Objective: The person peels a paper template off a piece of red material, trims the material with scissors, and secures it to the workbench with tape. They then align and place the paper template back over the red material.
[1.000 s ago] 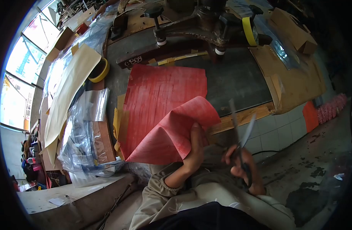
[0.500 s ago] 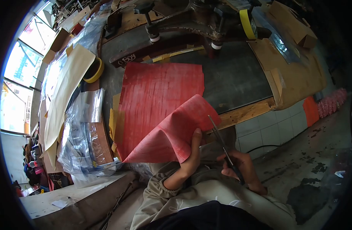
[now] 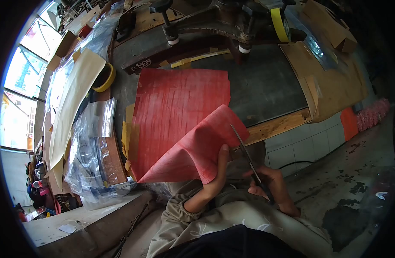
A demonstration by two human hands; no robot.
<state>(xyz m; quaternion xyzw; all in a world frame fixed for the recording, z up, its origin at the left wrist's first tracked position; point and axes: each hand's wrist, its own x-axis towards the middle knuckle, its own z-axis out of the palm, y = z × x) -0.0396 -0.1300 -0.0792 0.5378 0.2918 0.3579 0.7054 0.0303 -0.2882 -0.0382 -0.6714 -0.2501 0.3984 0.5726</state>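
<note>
Red sheet (image 3: 180,99): laid over the dark tabletop (image 3: 268,94), its near right corner folded back and lifted at the front edge. Left hand (image 3: 219,174): closed on the raised fold, the sheet gripped between thumb and fingers. Right hand (image 3: 272,187): closed around the handles of the scissors (image 3: 250,161) — blades pointed up and to the left, tips seen against the sheet's lifted part; whether it is touched cannot be told.

Wooden strip (image 3: 283,128): set along the near edge of the tabletop. Metal frame (image 3: 206,31): placed beyond the sheet. Yellow tape rolls, two: one (image 3: 112,79) seen left of the sheet, one (image 3: 276,25) by the frame's right side. Cream sheet (image 3: 77,101) and clear plastic (image 3: 85,161): heaped at left. Brown cardboard (image 3: 341,88): laid at right.
</note>
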